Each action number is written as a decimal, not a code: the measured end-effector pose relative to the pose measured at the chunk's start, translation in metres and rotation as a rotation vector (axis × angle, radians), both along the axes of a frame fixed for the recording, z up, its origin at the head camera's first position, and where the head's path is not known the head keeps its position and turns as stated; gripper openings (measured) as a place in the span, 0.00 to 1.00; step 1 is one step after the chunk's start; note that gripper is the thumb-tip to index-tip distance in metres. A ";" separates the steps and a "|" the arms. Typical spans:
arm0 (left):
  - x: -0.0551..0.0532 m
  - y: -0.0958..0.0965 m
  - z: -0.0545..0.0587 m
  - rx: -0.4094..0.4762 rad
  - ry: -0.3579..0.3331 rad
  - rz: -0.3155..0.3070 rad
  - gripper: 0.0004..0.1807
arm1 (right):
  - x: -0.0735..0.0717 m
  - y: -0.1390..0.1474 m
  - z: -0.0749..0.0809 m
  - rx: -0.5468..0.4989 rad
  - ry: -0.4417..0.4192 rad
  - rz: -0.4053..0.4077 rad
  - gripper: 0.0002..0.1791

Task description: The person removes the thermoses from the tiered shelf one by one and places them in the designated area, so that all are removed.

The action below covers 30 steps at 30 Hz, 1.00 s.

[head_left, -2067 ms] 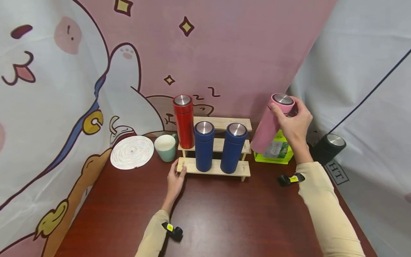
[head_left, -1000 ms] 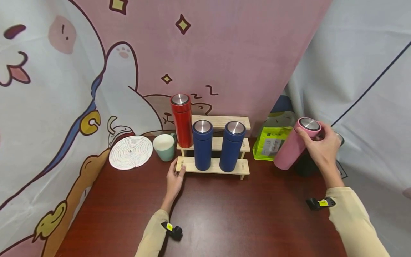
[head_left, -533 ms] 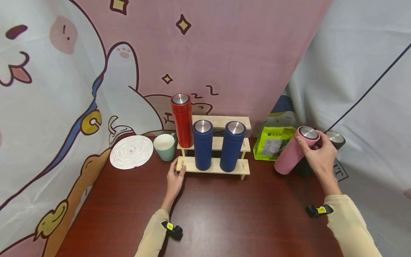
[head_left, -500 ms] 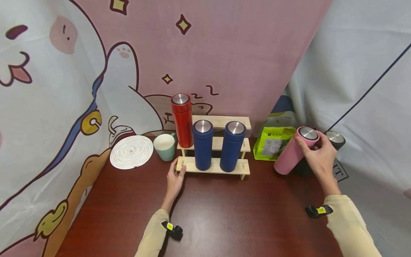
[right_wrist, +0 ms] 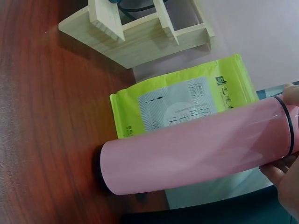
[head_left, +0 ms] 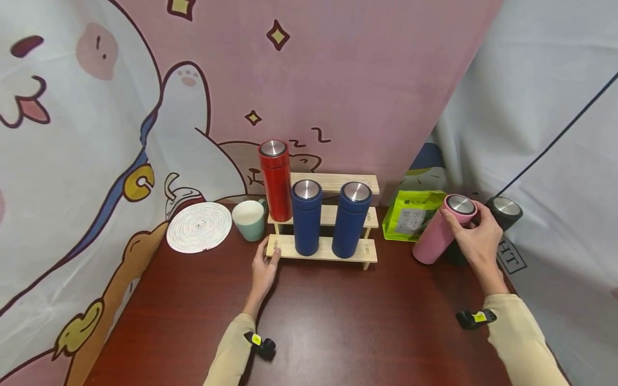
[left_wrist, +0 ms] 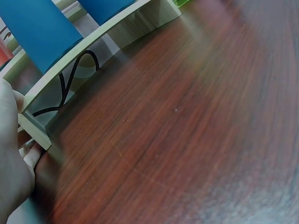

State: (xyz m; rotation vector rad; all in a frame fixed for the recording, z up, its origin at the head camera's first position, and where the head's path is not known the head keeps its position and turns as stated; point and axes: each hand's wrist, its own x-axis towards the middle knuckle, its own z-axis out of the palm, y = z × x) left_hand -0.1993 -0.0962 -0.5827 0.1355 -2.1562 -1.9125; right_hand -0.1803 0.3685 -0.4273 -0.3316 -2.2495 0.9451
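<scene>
My right hand [head_left: 479, 236] grips a pink thermos [head_left: 438, 236] round its top, just under the steel lid. The thermos stands on the table's right side, its base down at the wood in the right wrist view. My left hand [head_left: 263, 271] holds the left end of the lowest step of a wooden tiered rack [head_left: 324, 251], thumb on top. Two blue thermoses [head_left: 307, 220] stand on that lowest step. On the middle step, at its left end, is a red thermos [head_left: 276, 185]. The top step bears nothing in view.
A lime-green bag [head_left: 410, 214] stands between the rack and the pink thermos. Behind my right hand is a black thermos [head_left: 505, 212], partly hidden. Left of the rack are a mint mug [head_left: 249, 222] and a round woven mat [head_left: 199, 228]. Printed cloth walls border the brown table [head_left: 347, 327].
My right hand has carried the pink thermos rightward past the green bag and lowered it to the table. My left hand keeps its hold on the rack.
</scene>
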 end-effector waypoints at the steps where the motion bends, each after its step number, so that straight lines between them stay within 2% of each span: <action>1: 0.000 0.000 0.000 0.001 -0.001 -0.002 0.30 | 0.001 0.000 -0.001 0.001 -0.004 -0.001 0.37; 7: 0.001 0.001 0.004 0.007 0.009 -0.012 0.30 | 0.003 0.002 -0.008 -0.006 -0.015 -0.014 0.38; 10: 0.007 0.001 0.017 -0.009 0.032 -0.022 0.29 | 0.003 0.001 -0.008 -0.008 -0.022 -0.014 0.39; 14: 0.015 0.001 0.034 -0.020 0.019 -0.037 0.29 | 0.001 0.001 -0.008 -0.020 -0.028 -0.009 0.39; 17: 0.016 0.000 0.036 -0.007 0.012 -0.040 0.30 | 0.001 0.001 -0.007 -0.029 -0.043 -0.007 0.39; 24: 0.000 0.000 0.001 0.007 0.000 -0.006 0.30 | 0.001 0.000 -0.004 -0.087 -0.081 0.013 0.41; 30: 0.000 0.000 0.002 0.006 -0.013 -0.007 0.30 | 0.000 -0.001 0.006 -0.093 -0.031 0.017 0.41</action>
